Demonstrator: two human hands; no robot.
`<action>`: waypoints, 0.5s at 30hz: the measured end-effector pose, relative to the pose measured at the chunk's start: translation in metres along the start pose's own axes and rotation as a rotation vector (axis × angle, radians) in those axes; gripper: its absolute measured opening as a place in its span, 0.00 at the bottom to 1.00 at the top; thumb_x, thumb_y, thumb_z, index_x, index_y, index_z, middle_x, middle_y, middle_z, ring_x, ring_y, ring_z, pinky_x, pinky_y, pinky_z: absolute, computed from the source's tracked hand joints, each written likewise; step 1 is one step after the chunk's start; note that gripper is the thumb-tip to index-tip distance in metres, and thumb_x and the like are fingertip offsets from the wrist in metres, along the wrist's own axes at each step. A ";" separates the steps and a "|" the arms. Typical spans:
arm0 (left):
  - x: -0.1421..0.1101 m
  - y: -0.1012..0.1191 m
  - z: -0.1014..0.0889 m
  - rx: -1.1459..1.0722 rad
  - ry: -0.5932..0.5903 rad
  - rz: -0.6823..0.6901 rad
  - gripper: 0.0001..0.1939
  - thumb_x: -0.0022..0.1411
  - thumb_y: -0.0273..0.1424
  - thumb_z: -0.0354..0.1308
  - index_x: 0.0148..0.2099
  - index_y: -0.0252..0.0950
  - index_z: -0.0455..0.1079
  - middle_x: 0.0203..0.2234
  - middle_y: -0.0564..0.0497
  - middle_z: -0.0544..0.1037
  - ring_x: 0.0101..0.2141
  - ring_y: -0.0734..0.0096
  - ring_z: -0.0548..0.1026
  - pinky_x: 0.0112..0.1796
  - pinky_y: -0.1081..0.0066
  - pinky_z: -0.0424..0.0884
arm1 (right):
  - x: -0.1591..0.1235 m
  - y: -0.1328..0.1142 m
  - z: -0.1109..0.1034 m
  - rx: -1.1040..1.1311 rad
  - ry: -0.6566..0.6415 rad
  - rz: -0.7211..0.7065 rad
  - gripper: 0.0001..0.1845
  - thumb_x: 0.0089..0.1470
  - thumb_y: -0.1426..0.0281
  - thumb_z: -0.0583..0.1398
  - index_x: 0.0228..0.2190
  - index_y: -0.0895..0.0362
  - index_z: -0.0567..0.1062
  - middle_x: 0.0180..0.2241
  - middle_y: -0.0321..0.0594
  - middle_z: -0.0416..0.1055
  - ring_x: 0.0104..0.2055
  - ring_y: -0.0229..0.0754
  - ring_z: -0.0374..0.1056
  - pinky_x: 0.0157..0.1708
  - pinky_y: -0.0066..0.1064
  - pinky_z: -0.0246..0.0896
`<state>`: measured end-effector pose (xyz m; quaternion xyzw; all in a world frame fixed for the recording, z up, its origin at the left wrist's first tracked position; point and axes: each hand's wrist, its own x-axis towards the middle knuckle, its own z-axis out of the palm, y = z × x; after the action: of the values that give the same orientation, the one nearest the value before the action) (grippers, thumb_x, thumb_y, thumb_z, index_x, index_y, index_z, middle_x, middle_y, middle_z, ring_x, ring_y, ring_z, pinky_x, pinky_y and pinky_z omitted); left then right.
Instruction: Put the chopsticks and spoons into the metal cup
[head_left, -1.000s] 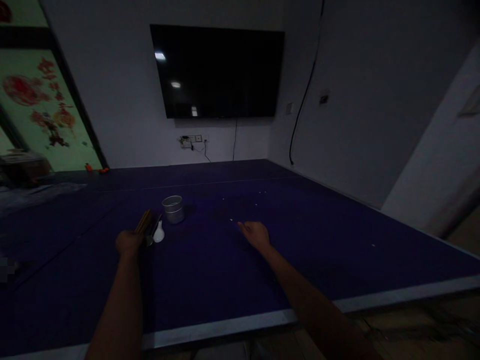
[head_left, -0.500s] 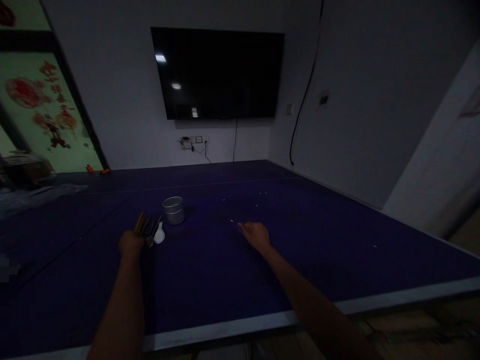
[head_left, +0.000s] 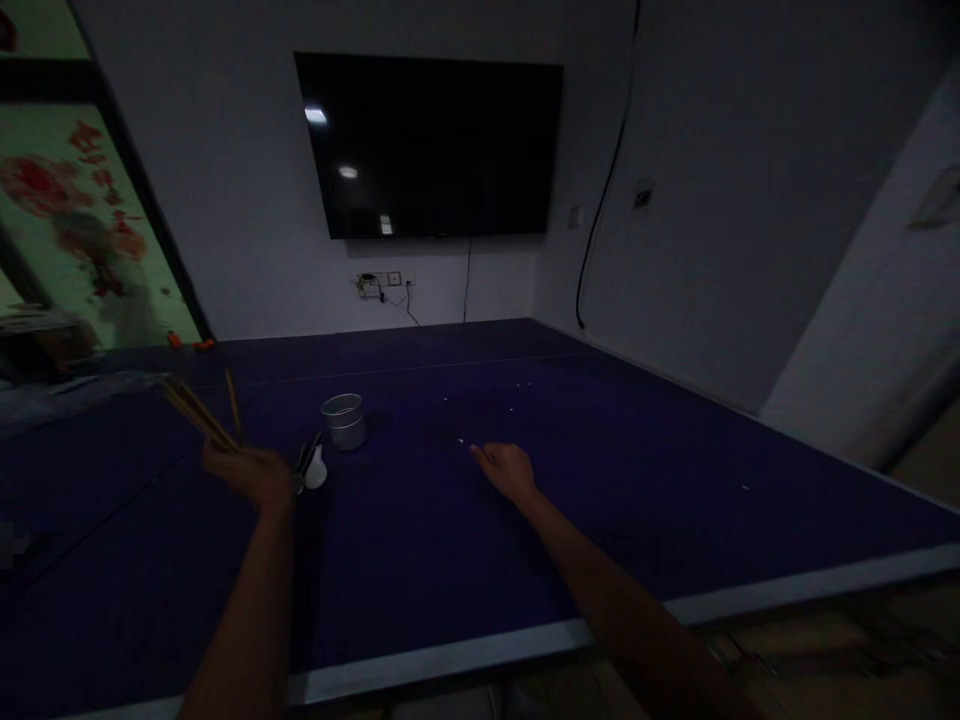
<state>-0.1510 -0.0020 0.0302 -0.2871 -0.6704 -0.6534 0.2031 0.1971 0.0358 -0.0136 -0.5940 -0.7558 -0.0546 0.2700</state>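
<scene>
My left hand (head_left: 251, 473) is closed round a bundle of wooden chopsticks (head_left: 201, 412), lifted off the dark blue table (head_left: 420, 540) with the sticks fanning up and to the left. Just right of that hand a white spoon (head_left: 316, 470) and a dark utensil (head_left: 306, 462) lie on the table. Behind them stands a small round metal tin (head_left: 344, 420), upright and uncovered. My right hand (head_left: 507, 469) rests on the table surface to the right, fingers loosely stretched and holding nothing.
The table has a white front edge (head_left: 450, 664) and a thin white centre line. A black screen (head_left: 431, 145) hangs on the far wall above a power socket (head_left: 382, 281) with cables. A flowered panel (head_left: 82, 225) stands at the left.
My left hand has picked the chopsticks up from beside the spoon and swung them up and to the left. The right hand has stayed where it was.
</scene>
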 end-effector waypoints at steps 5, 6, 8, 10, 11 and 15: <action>-0.049 0.055 0.007 -0.266 -0.116 0.183 0.32 0.58 0.27 0.47 0.63 0.24 0.45 0.60 0.32 0.52 0.61 0.59 0.50 0.60 0.60 0.45 | -0.004 -0.005 -0.002 0.082 0.013 -0.015 0.27 0.60 0.55 0.46 0.19 0.56 0.71 0.19 0.38 0.68 0.21 0.36 0.61 0.22 0.27 0.41; -0.062 0.065 0.008 -0.323 -0.179 0.195 0.32 0.59 0.29 0.48 0.63 0.26 0.44 0.61 0.34 0.52 0.61 0.61 0.50 0.60 0.61 0.46 | -0.004 -0.006 -0.003 0.128 0.021 -0.016 0.27 0.60 0.55 0.46 0.19 0.56 0.71 0.19 0.38 0.68 0.22 0.36 0.62 0.22 0.27 0.43; -0.088 0.080 0.011 -0.438 -0.322 0.169 0.32 0.59 0.32 0.49 0.63 0.31 0.45 0.59 0.37 0.56 0.60 0.62 0.54 0.58 0.63 0.51 | -0.005 -0.010 -0.004 0.280 0.042 -0.026 0.27 0.60 0.56 0.45 0.20 0.56 0.72 0.20 0.39 0.69 0.24 0.37 0.64 0.25 0.26 0.48; -0.112 0.089 0.014 -0.541 -0.493 0.075 0.29 0.59 0.34 0.50 0.61 0.34 0.50 0.55 0.40 0.63 0.54 0.63 0.63 0.53 0.64 0.60 | -0.002 -0.017 -0.004 0.497 0.050 -0.046 0.26 0.61 0.58 0.44 0.24 0.56 0.74 0.24 0.40 0.72 0.28 0.38 0.67 0.29 0.26 0.54; -0.122 0.091 0.016 -0.601 -0.599 -0.004 0.27 0.59 0.35 0.51 0.59 0.36 0.53 0.49 0.42 0.68 0.48 0.65 0.69 0.48 0.66 0.65 | 0.000 -0.022 -0.003 0.614 0.042 -0.054 0.25 0.61 0.59 0.45 0.28 0.56 0.76 0.26 0.40 0.73 0.30 0.38 0.68 0.31 0.27 0.56; -0.150 0.085 0.026 -0.801 -1.007 -0.424 0.18 0.55 0.38 0.56 0.46 0.36 0.62 0.27 0.53 0.72 0.22 0.78 0.69 0.25 0.76 0.66 | 0.011 -0.046 0.011 0.943 -0.058 0.068 0.19 0.56 0.63 0.51 0.46 0.57 0.73 0.35 0.41 0.75 0.31 0.38 0.69 0.30 0.27 0.62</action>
<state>0.0194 0.0042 -0.0042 -0.4717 -0.4311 -0.6638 -0.3886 0.1494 0.0370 -0.0066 -0.4321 -0.6856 0.3200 0.4908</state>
